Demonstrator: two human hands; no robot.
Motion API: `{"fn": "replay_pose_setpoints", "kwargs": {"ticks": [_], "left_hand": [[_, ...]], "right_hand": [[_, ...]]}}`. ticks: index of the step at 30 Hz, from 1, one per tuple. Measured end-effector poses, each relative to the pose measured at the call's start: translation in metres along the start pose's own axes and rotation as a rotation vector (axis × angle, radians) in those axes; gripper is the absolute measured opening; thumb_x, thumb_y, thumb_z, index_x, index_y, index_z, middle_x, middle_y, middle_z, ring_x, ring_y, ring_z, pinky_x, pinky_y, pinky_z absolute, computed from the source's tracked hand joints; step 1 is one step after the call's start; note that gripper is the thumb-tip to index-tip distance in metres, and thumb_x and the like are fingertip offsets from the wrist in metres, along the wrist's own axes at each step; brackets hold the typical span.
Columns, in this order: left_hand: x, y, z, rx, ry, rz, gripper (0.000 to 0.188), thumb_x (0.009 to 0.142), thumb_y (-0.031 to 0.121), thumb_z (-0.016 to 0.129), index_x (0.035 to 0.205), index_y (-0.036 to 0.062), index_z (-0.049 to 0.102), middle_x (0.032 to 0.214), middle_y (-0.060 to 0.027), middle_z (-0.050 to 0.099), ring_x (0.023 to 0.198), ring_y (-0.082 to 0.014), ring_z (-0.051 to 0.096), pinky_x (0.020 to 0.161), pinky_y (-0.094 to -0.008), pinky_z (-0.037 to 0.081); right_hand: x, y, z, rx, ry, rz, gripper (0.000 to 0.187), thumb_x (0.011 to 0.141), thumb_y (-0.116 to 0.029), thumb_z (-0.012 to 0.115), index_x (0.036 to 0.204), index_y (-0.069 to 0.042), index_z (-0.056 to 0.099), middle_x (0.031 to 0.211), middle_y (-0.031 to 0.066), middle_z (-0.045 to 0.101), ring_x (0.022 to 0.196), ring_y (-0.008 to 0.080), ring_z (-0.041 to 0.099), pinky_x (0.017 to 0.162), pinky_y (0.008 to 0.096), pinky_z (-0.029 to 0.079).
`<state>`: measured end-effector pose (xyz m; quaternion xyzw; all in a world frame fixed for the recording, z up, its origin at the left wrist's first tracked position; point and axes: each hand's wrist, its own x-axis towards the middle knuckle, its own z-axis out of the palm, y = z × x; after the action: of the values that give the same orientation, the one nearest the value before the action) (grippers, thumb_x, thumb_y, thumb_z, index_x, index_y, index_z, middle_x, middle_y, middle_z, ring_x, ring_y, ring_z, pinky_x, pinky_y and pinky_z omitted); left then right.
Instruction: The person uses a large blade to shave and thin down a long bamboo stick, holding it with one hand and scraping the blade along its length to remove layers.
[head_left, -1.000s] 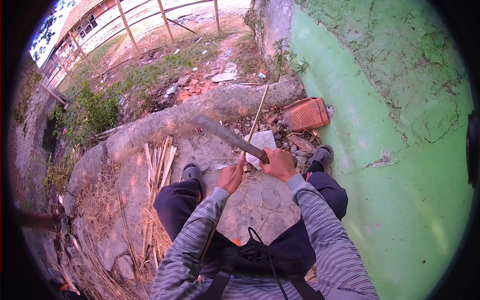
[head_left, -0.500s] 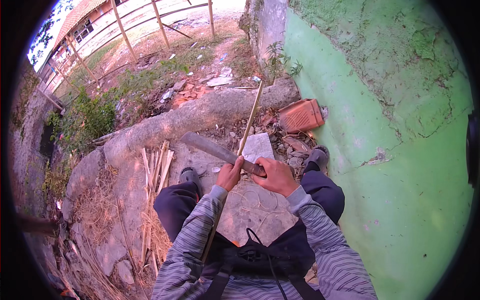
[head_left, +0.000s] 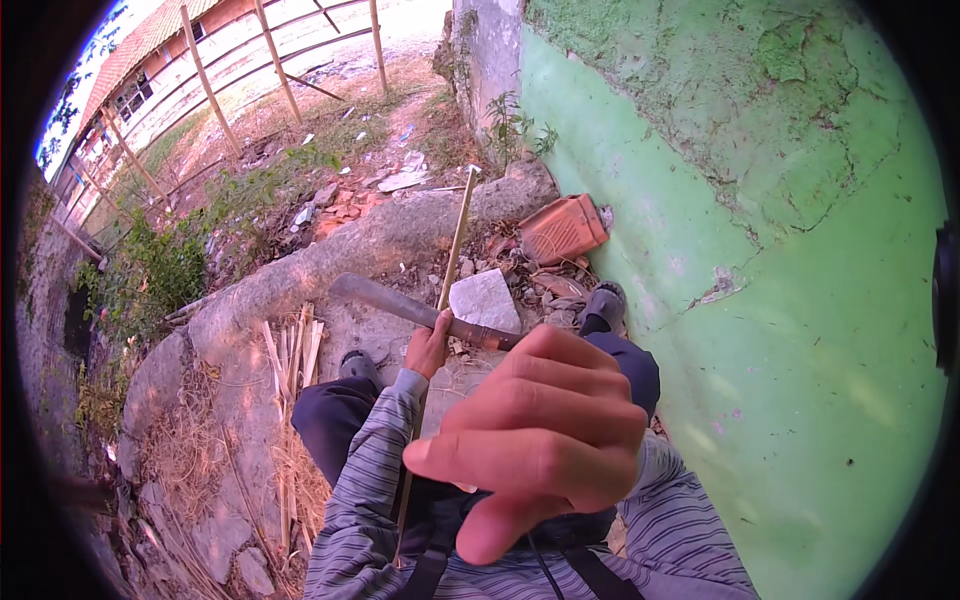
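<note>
My left hand [head_left: 428,346] is closed round a long, thin bamboo strip [head_left: 459,232] and a machete [head_left: 382,298], which cross at its fingers. The machete's wide, dull blade points up to the left. Its handle end runs behind my right hand. From the left hand, the strip reaches forward over the rubble and back past my left forearm. Raised close in front of me, my right hand [head_left: 545,420] has loosely bent fingers. Its thumb and index fingertip are apart, with nothing visible between them; the palm is hidden.
Split bamboo pieces [head_left: 292,365] lie left of my left foot, among shavings. Ahead are a white stone block [head_left: 485,302] and an orange clay block [head_left: 563,230]. A low rounded concrete kerb [head_left: 310,260] curves across in front. A green wall [head_left: 800,400] closes the right side.
My right hand has let go of the machete's handle and come up toward my head. The left hand keeps hold of the strip and the machete. The whole view has shifted slightly.
</note>
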<state>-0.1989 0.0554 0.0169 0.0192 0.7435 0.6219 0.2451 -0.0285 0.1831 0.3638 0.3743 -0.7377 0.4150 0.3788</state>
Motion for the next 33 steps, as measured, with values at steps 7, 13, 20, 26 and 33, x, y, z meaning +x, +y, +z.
{"fn": "replay_pose_setpoints", "kwargs": {"ticks": [7, 13, 20, 26, 33], "left_hand": [[-0.029, 0.004, -0.045, 0.011, 0.084, -0.047, 0.066, 0.099, 0.065, 0.049, 0.077, 0.0044, 0.064, 0.053, 0.001, 0.048, 0.044, -0.0113, 0.048, 0.042, -0.0307, 0.035], [-0.024, 0.012, -0.028, 0.036, 0.039, -0.025, 0.071, 0.098, 0.069, 0.047, 0.071, 0.0047, 0.061, 0.052, -0.0016, 0.049, 0.044, -0.0133, 0.049, 0.042, -0.0318, 0.036], [-0.02, 0.01, -0.031, 0.063, 0.066, -0.012, 0.073, 0.097, 0.07, 0.046, 0.066, 0.005, 0.059, 0.051, -0.0026, 0.051, 0.042, -0.0144, 0.05, 0.043, -0.0335, 0.038], [-0.022, 0.015, -0.023, 0.105, 0.04, -0.02, 0.072, 0.098, 0.069, 0.047, 0.067, 0.0051, 0.06, 0.051, -0.0019, 0.051, 0.043, -0.0139, 0.05, 0.043, -0.0327, 0.038], [-0.022, 0.014, -0.027, 0.049, 0.05, -0.021, 0.069, 0.098, 0.067, 0.049, 0.068, 0.0058, 0.06, 0.052, -0.0011, 0.05, 0.044, -0.0135, 0.05, 0.042, -0.032, 0.036]], "right_hand": [[0.037, -0.05, 0.021, -0.096, 0.459, -0.376, 0.016, 0.099, -0.034, 0.06, 0.106, -0.02, 0.064, 0.066, -0.0007, 0.054, 0.047, 0.0108, 0.047, 0.046, 0.0253, 0.032], [0.034, -0.089, -0.002, -0.236, 0.358, -0.149, 0.01, 0.095, -0.02, 0.064, 0.102, -0.027, 0.064, 0.068, -0.0008, 0.053, 0.049, 0.0114, 0.047, 0.047, 0.0259, 0.033], [0.031, -0.093, -0.004, -0.237, 0.247, -0.063, 0.011, 0.096, -0.022, 0.064, 0.103, -0.03, 0.065, 0.074, -0.002, 0.053, 0.051, 0.0113, 0.048, 0.048, 0.0265, 0.034], [0.022, -0.067, -0.002, -0.227, 0.207, -0.253, 0.01, 0.099, -0.031, 0.06, 0.106, -0.033, 0.067, 0.075, -0.0025, 0.053, 0.051, 0.011, 0.048, 0.048, 0.0258, 0.034], [0.017, -0.062, 0.018, -0.247, 0.329, -0.351, 0.015, 0.1, -0.039, 0.058, 0.11, -0.035, 0.068, 0.073, -0.003, 0.053, 0.051, 0.0109, 0.047, 0.049, 0.0267, 0.035]]}}
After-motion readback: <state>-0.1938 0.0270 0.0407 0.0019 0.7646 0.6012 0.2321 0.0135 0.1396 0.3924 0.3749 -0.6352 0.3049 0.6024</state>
